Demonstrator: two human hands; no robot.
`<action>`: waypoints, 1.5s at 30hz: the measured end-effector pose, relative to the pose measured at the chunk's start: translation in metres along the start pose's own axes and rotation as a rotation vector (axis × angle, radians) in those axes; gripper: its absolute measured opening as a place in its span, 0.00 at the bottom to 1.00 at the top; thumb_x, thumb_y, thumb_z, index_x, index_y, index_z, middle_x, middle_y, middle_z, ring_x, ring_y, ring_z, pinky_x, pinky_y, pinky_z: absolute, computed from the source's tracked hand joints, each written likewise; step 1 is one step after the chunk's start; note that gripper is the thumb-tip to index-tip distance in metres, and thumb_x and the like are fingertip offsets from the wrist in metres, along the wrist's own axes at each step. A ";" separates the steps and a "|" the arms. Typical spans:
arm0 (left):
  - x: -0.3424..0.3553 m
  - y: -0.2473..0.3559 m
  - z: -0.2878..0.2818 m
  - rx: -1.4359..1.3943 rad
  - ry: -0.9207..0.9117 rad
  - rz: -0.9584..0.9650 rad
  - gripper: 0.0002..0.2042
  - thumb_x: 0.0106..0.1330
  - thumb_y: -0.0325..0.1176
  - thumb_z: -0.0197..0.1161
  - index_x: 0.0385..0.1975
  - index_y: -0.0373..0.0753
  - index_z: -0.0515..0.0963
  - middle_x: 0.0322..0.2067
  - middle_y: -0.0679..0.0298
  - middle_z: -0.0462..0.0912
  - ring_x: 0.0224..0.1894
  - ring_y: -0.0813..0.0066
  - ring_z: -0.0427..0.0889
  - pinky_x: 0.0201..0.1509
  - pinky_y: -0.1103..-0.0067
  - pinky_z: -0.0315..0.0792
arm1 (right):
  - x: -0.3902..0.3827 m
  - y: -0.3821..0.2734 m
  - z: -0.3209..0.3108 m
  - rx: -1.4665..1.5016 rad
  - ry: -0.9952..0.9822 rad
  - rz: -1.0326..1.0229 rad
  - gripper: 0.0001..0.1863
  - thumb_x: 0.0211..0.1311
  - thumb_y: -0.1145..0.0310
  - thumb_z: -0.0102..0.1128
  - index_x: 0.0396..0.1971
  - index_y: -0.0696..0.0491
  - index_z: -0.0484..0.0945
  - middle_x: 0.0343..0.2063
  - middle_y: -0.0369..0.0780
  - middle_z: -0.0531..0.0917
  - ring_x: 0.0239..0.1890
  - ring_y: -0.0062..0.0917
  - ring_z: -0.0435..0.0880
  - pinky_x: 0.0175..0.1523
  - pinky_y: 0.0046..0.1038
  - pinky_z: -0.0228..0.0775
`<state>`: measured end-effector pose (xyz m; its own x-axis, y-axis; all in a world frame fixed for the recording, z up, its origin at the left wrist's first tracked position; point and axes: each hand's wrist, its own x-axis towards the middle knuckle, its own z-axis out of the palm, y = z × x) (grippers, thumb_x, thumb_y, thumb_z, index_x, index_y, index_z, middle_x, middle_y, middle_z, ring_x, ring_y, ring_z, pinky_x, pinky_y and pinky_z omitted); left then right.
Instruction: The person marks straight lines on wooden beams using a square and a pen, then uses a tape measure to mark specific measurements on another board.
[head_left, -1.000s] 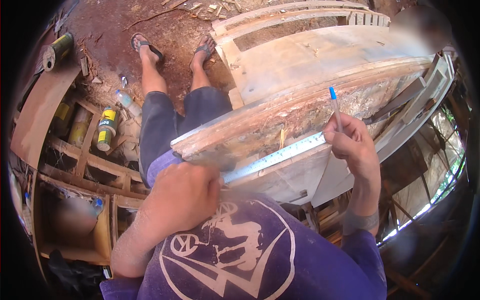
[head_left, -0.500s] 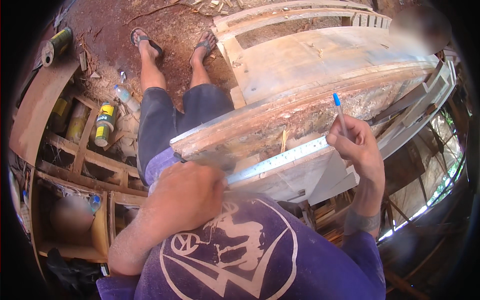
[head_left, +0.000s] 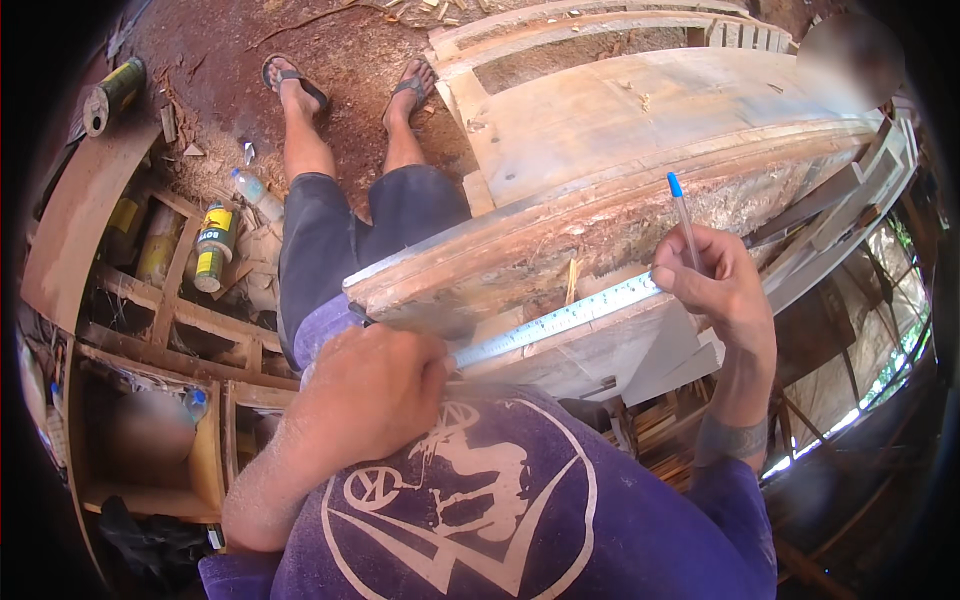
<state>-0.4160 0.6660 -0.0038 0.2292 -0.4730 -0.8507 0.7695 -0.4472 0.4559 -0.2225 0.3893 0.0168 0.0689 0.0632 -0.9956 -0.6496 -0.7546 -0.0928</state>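
Observation:
A white tape measure blade (head_left: 560, 318) stretches straight between my hands, along a pale wooden board (head_left: 590, 350). My left hand (head_left: 385, 375) is closed at the blade's left end; its fingers hide whatever case they hold, and a small dark piece pokes out above the knuckles. Thumb and fingers of my right hand (head_left: 715, 275) pinch the blade's other end. That same hand also grips a clear pen (head_left: 684, 215) upright, blue cap at the top. Just beyond the tape lies a long, thick, rough-faced wooden piece (head_left: 600, 220).
A broad curved wooden panel (head_left: 640, 120) and a slatted frame (head_left: 590, 25) extend behind. On the left, wooden compartments (head_left: 160, 300) hold cans (head_left: 215, 235). A plastic bottle (head_left: 258, 195) lies on the dirt floor, near wood scraps. Another can (head_left: 113, 95) rests on a curved board (head_left: 85, 220).
The whole view has shifted slightly. My right hand still pinches the tape end and pen, with the pen tilted a little differently. The left hand keeps its hold.

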 end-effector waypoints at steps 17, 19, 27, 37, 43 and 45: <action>-0.004 0.003 0.004 0.026 -0.002 -0.007 0.12 0.72 0.35 0.60 0.35 0.33 0.86 0.30 0.41 0.85 0.39 0.39 0.85 0.49 0.54 0.76 | 0.002 0.008 -0.002 0.014 -0.015 0.003 0.09 0.61 0.67 0.75 0.32 0.55 0.83 0.21 0.25 0.74 0.22 0.09 0.65 0.27 0.19 0.51; -0.005 0.004 0.004 0.040 -0.005 -0.012 0.12 0.72 0.35 0.60 0.34 0.33 0.86 0.30 0.41 0.85 0.39 0.39 0.85 0.49 0.54 0.76 | 0.003 0.012 -0.002 0.020 0.000 -0.027 0.11 0.58 0.65 0.75 0.31 0.55 0.82 0.20 0.24 0.73 0.18 0.06 0.60 0.23 0.17 0.44; -0.010 0.008 0.006 0.049 0.055 -0.018 0.12 0.71 0.34 0.61 0.32 0.32 0.85 0.27 0.41 0.83 0.36 0.39 0.84 0.45 0.53 0.76 | 0.002 0.011 -0.003 0.046 -0.020 -0.039 0.10 0.60 0.66 0.74 0.31 0.55 0.82 0.20 0.25 0.74 0.20 0.08 0.63 0.25 0.17 0.48; -0.045 0.036 0.022 0.136 0.327 0.024 0.12 0.72 0.36 0.61 0.30 0.34 0.83 0.28 0.43 0.83 0.36 0.39 0.84 0.43 0.52 0.75 | -0.030 0.011 0.006 0.114 0.128 -0.400 0.08 0.65 0.68 0.71 0.34 0.57 0.82 0.24 0.27 0.79 0.25 0.08 0.70 0.30 0.15 0.58; -0.053 0.033 0.070 0.228 0.391 -0.042 0.13 0.72 0.37 0.60 0.32 0.34 0.85 0.29 0.41 0.84 0.37 0.38 0.84 0.45 0.52 0.76 | -0.036 0.063 0.017 0.027 0.219 -0.547 0.09 0.66 0.68 0.70 0.35 0.58 0.82 0.25 0.26 0.77 0.26 0.07 0.69 0.31 0.15 0.59; -0.049 0.033 0.083 0.258 0.450 -0.056 0.14 0.72 0.37 0.60 0.32 0.33 0.86 0.29 0.40 0.84 0.37 0.38 0.84 0.47 0.54 0.77 | -0.032 0.074 0.021 0.030 0.254 -0.587 0.09 0.66 0.68 0.70 0.35 0.58 0.82 0.24 0.26 0.76 0.26 0.08 0.69 0.31 0.16 0.59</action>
<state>-0.4513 0.6111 0.0743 0.4689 -0.0954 -0.8781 0.6288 -0.6621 0.4077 -0.2886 0.3447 0.0413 0.5946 0.3006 -0.7457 -0.4696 -0.6230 -0.6255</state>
